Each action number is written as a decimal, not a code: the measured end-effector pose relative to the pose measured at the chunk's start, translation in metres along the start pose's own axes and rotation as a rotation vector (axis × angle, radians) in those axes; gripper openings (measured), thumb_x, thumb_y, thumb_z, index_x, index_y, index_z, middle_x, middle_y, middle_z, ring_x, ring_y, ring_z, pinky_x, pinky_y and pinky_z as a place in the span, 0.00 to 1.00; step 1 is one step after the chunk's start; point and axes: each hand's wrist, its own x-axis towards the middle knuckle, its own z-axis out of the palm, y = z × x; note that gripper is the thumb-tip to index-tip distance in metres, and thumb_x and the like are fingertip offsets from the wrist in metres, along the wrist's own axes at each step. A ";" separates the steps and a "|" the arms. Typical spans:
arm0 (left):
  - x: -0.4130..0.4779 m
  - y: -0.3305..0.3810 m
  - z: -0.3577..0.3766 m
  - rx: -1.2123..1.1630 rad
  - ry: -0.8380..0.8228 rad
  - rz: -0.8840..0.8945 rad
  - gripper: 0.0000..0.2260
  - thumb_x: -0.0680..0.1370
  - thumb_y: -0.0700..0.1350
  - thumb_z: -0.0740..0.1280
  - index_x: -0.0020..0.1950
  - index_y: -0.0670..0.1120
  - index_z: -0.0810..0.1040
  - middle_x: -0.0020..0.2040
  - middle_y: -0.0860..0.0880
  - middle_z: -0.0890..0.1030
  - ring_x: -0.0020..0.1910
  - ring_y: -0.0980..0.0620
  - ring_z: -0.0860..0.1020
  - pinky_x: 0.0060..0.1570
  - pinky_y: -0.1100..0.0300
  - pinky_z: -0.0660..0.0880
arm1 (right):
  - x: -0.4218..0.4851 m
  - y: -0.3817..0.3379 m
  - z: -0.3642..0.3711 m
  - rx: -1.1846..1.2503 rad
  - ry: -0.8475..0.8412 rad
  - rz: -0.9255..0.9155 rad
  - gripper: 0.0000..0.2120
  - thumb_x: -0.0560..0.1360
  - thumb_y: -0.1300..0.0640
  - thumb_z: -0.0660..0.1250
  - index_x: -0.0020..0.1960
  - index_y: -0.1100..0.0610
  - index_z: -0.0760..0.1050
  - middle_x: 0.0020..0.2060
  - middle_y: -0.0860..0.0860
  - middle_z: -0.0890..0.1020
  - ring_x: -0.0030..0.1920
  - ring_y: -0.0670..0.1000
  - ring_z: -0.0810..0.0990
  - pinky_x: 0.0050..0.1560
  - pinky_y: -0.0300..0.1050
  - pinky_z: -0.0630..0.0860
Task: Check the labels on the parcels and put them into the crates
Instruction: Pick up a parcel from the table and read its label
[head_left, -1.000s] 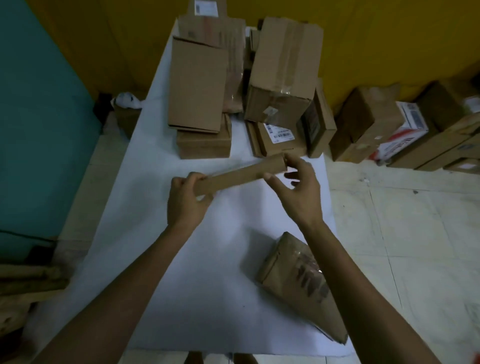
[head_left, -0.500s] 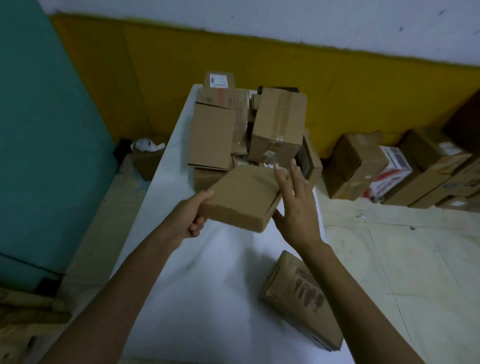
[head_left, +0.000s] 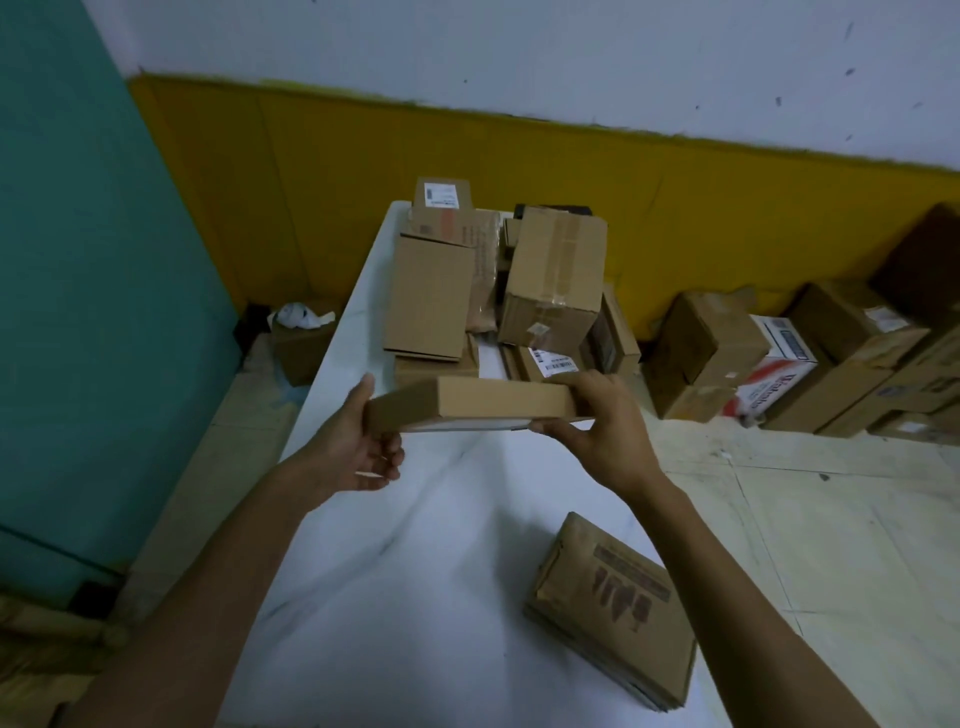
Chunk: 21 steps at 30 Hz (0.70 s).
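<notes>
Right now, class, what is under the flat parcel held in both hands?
Under the flat parcel, held by the left hand and right hand, only white table shows. Its underside is mostly hidden; any label there is unseen.

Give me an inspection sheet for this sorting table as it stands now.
Surface: table under a white cover, faintly streaked.
Job's things: flat parcel held above the table; pile of parcels at the far end, some labels showing; printed parcel lying near the right edge; no crates seen.
Clutter: nothing seen.
Grippers: left hand holds the flat parcel's left end, right hand grips its right end.
Cables: nothing seen.
Surroundings: floor boxes to the right; yellow wall, teal wall.
</notes>
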 end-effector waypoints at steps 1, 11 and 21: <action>0.004 0.000 0.000 0.012 0.059 0.035 0.35 0.76 0.71 0.45 0.35 0.43 0.75 0.27 0.47 0.78 0.29 0.49 0.77 0.43 0.55 0.71 | 0.000 -0.004 0.000 0.019 0.009 -0.012 0.19 0.70 0.53 0.75 0.59 0.54 0.78 0.49 0.45 0.77 0.49 0.49 0.70 0.46 0.27 0.62; 0.014 0.020 0.016 -0.387 0.251 0.494 0.21 0.78 0.67 0.47 0.55 0.60 0.76 0.50 0.54 0.84 0.49 0.52 0.82 0.43 0.56 0.80 | -0.005 -0.041 0.005 0.687 0.078 0.264 0.22 0.75 0.53 0.70 0.62 0.34 0.67 0.55 0.43 0.78 0.52 0.39 0.80 0.45 0.33 0.78; 0.005 -0.002 0.053 -0.009 0.025 0.671 0.18 0.76 0.48 0.65 0.63 0.62 0.68 0.49 0.64 0.82 0.52 0.60 0.81 0.40 0.65 0.78 | -0.003 -0.037 0.035 1.105 0.323 0.779 0.10 0.82 0.53 0.59 0.58 0.40 0.71 0.51 0.47 0.82 0.54 0.51 0.81 0.40 0.42 0.80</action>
